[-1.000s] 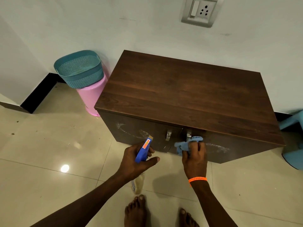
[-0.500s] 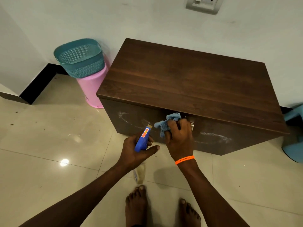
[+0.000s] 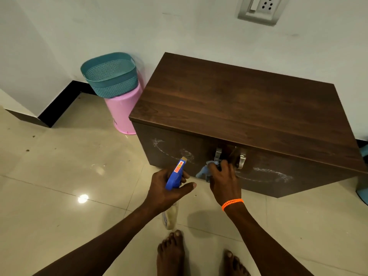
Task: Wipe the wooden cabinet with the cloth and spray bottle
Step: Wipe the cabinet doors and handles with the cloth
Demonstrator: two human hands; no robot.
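Note:
A low dark wooden cabinet (image 3: 245, 112) stands against the wall, with two metal handles at the middle of its front and white sprayed streaks on both doors. My right hand (image 3: 224, 181) grips a crumpled blue cloth (image 3: 205, 171) and presses it on the cabinet front just below the left handle (image 3: 217, 154). My left hand (image 3: 167, 188) holds a spray bottle (image 3: 176, 175) with a blue trigger head, its nozzle pointing at the left door; its clear body hangs below my wrist.
A teal perforated basket (image 3: 110, 73) sits on a pink bucket (image 3: 124, 111) left of the cabinet. A wall socket (image 3: 260, 7) is above. My bare feet (image 3: 171, 253) stand on glossy tiles. A light blue object (image 3: 363, 188) shows at the right edge.
My right hand with the cloth slid left and up from beside the right handle, then came back down below the left handle. My left hand has kept its hold on the bottle.

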